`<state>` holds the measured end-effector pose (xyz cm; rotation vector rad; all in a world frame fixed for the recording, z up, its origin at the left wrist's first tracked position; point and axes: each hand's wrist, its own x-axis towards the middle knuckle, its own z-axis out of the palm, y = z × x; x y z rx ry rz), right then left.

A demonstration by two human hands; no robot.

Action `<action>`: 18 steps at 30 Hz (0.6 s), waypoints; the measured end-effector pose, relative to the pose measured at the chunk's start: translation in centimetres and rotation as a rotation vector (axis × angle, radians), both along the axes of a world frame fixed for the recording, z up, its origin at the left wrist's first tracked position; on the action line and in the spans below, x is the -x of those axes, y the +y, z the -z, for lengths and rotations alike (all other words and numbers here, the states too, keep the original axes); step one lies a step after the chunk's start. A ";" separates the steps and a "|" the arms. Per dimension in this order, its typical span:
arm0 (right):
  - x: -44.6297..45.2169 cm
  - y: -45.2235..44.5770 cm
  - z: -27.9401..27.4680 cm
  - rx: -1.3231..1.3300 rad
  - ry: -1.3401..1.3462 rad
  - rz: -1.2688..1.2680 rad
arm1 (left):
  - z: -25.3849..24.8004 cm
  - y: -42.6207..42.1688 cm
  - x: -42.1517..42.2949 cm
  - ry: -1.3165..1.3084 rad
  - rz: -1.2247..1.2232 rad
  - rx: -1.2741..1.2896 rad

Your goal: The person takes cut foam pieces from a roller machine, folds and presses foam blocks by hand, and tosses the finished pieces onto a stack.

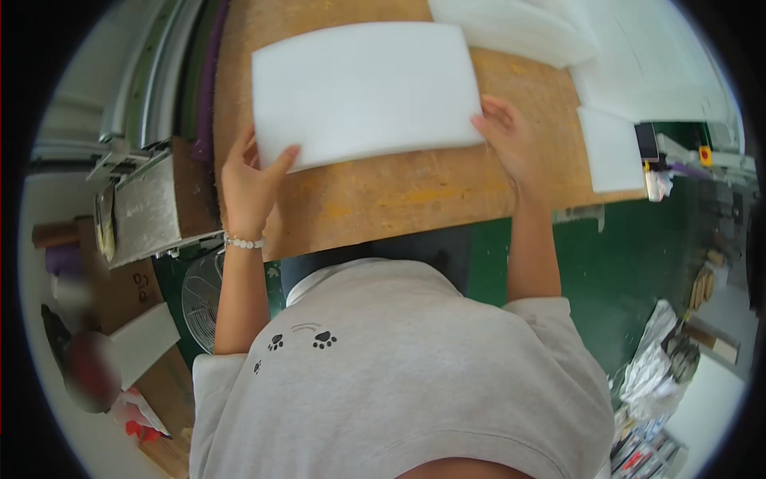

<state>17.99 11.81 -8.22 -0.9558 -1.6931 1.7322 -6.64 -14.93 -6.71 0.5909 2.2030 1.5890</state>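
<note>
A white rectangular foam sheet (367,88) lies over the wooden tabletop, its near edge toward me. I cannot tell whether it is one thick piece or several thin ones stacked. At its lower left corner, my left hand (255,176) is closed on it, thumb on top and fingers partly hidden at the left edge. My right hand (507,136) grips the right edge near the lower right corner, thumb and fingers bent round it. A beaded bracelet (242,241) circles the left wrist.
The wooden table (399,188) ends just in front of my body. More white foam sheeting (646,64) spreads over its far right, with a smaller white sheet (610,152) at the right edge. Metal rails (152,72) run along the left. A fan (201,299) stands below on the left.
</note>
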 end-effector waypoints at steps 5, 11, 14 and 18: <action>-3.9 -0.3 -1.3 0.036 -0.044 -0.313 | -0.3 -3.5 0.6 -0.131 0.245 -0.119; -0.7 -2.9 -10.8 -0.480 0.100 -0.269 | -5.8 -3.5 0.3 0.215 0.343 -0.354; 0.0 -3.9 -11.2 -0.577 0.085 -0.191 | -6.9 -3.5 0.5 0.328 0.370 -0.438; -0.1 -4.9 -11.3 -0.779 -0.020 -0.119 | -7.4 -3.9 -0.6 0.429 0.365 -0.381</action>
